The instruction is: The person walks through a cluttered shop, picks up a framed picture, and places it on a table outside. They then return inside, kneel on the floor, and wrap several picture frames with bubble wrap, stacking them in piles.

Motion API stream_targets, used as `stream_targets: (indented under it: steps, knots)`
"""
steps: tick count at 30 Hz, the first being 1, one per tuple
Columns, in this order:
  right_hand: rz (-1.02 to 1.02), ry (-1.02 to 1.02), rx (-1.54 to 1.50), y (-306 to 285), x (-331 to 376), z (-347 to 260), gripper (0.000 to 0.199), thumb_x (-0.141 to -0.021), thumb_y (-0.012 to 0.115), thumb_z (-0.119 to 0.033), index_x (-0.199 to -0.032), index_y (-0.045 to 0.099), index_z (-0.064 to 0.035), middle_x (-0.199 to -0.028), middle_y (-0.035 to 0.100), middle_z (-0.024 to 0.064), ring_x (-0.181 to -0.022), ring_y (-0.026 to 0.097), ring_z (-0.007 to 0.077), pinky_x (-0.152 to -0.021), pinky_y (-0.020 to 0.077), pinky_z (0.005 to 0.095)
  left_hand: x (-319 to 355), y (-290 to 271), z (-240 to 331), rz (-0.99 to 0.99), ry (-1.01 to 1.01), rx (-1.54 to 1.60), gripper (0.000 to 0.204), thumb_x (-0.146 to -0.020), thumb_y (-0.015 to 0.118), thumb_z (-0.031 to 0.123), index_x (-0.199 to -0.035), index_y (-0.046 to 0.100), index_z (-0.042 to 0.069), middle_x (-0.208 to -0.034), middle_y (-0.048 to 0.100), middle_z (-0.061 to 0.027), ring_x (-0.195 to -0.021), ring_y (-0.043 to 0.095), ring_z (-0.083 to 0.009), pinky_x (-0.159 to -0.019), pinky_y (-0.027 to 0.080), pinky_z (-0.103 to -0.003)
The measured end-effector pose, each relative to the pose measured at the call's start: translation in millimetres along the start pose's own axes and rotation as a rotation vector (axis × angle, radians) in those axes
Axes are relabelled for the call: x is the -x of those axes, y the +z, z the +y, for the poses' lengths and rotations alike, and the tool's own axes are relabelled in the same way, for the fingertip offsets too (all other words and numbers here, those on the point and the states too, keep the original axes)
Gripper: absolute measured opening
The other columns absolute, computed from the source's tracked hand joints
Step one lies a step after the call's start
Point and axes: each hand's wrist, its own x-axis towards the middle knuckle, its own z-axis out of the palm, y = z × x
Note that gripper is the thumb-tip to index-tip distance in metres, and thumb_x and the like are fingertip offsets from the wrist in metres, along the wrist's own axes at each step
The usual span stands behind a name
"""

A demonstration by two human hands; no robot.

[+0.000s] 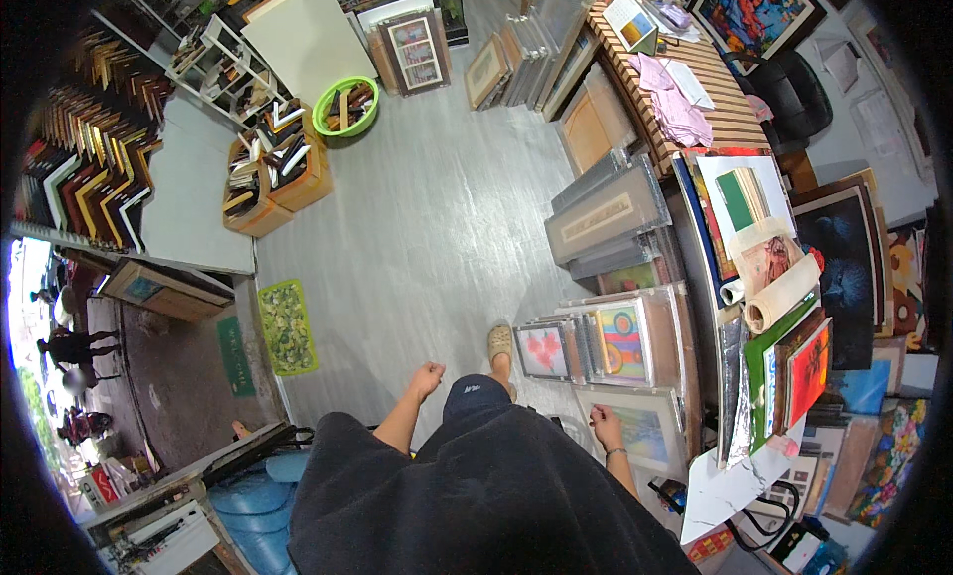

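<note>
My left hand (427, 380) hangs over the grey floor with its fingers curled in, and I see nothing in it. My right hand (607, 428), with a dark band at the wrist, is also loosely closed. It overlaps a framed picture (643, 428) in soft blues and yellows that leans at the right; whether the two touch I cannot tell. Just beyond that frame stands a row of wrapped pictures, with a pink flower print (542, 352) and a bright striped print (623, 343) in front. One clog-like shoe (499, 345) shows between my hands.
More wrapped frames (608, 218) lean along the right side below a counter stacked with rolled and flat prints (779, 277). At the left are a patterned green mat (287, 327), boxes of moulding pieces (260, 213) and a green basin (347, 107). Corner frame samples (94, 193) line the left wall.
</note>
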Motion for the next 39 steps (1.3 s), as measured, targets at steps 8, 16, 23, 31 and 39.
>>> stream_targets:
  steps: [8, 16, 23, 31, 39]
  knots:
    - [0.055, 0.032, 0.002, 57, -1, 71, 0.033, -0.088, 0.058, -0.024, -0.106, 0.061, 0.0032, -0.082, 0.066, 0.0115, -0.073, 0.064, 0.0179, -0.062, 0.0525, 0.0308, 58, -19, -90, -0.059, -0.064, -0.333, 0.047, -0.083, 0.060, 0.041, -0.097, 0.062, -0.003, -0.086, 0.066, -0.0136, -0.078, 0.063, -0.0246, -0.072, 0.048, -0.035]
    - [-0.275, 0.249, 0.252, 110, 32, 36, 0.043, -0.085, 0.054, -0.040, -0.105, 0.064, -0.0028, -0.096, 0.066, 0.0227, -0.092, 0.063, 0.0358, -0.083, 0.0477, 0.0408, -36, -104, -86, -0.186, -0.307, -0.112, 0.045, -0.083, 0.060, 0.040, -0.095, 0.062, -0.003, -0.083, 0.066, -0.0112, -0.076, 0.062, -0.0225, -0.072, 0.048, -0.035]
    - [-0.311, 0.182, 0.447, 121, -64, -182, 0.042, -0.087, 0.051, -0.038, -0.096, 0.065, 0.0002, -0.097, 0.064, 0.0242, -0.096, 0.060, 0.0421, -0.081, 0.0470, 0.0463, -168, -223, 96, 0.071, -0.148, 0.260, 0.029, -0.089, 0.056, 0.027, -0.101, 0.060, 0.001, -0.089, 0.064, -0.0073, -0.078, 0.060, -0.0153, -0.071, 0.049, -0.029]
    - [-0.039, 0.018, 0.333, 137, -211, -463, 0.032, -0.088, 0.057, -0.030, -0.105, 0.061, -0.0027, -0.091, 0.067, 0.0174, -0.084, 0.066, 0.0305, -0.074, 0.0499, 0.0380, -252, -350, 241, 0.133, -0.071, 0.358, 0.025, -0.091, 0.055, 0.024, -0.101, 0.059, 0.002, -0.092, 0.062, -0.0066, -0.083, 0.059, -0.0142, -0.068, 0.048, -0.028]
    - [0.081, -0.107, 0.165, 134, -400, -568, 0.041, -0.085, 0.061, -0.026, -0.115, 0.054, 0.0021, -0.103, 0.062, 0.0222, -0.090, 0.062, 0.0340, -0.079, 0.0484, 0.0412, -362, -378, 332, 0.070, -0.199, 0.235, 0.027, -0.091, 0.057, 0.029, -0.097, 0.059, 0.002, -0.085, 0.061, -0.0050, -0.077, 0.058, -0.0153, -0.071, 0.049, -0.028]
